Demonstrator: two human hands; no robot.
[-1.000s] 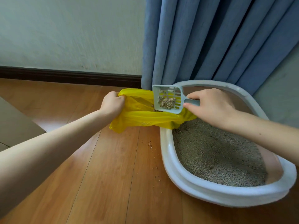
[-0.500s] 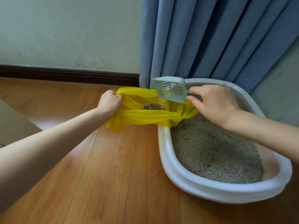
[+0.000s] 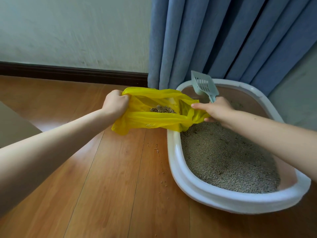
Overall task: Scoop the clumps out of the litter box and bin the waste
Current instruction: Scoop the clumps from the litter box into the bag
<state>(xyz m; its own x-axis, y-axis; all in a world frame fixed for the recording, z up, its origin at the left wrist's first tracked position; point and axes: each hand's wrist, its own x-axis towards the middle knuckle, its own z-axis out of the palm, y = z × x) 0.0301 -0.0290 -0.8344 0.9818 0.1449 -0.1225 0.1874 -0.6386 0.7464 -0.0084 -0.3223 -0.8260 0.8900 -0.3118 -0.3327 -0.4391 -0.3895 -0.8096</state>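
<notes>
A yellow plastic bag [image 3: 151, 120] is stretched open between my hands, with a heap of litter clumps [image 3: 162, 109] lying inside. My left hand [image 3: 115, 103] grips the bag's left edge in a fist. My right hand [image 3: 216, 109] holds the pale green slotted scoop [image 3: 204, 85] by its handle, blade tilted up and empty, while its index finger and thumb pinch the bag's right edge. The white oval litter box [image 3: 176, 162] lies on the floor at right, filled with grey-brown litter [image 3: 226, 158]. The bag's right end droops over the box's rim.
Blue curtains [image 3: 223, 38] hang behind the box against a pale wall with a dark baseboard [image 3: 72, 73]. Loose litter grains [image 3: 157, 150] are scattered on the wooden floor beside the box. A grey flat surface [image 3: 13, 124] shows at the left edge.
The scoop tipped its clumps into the bag and swung upright, empty. My right hand moved down to the bag's right edge and took hold of it. My left hand kept its grip.
</notes>
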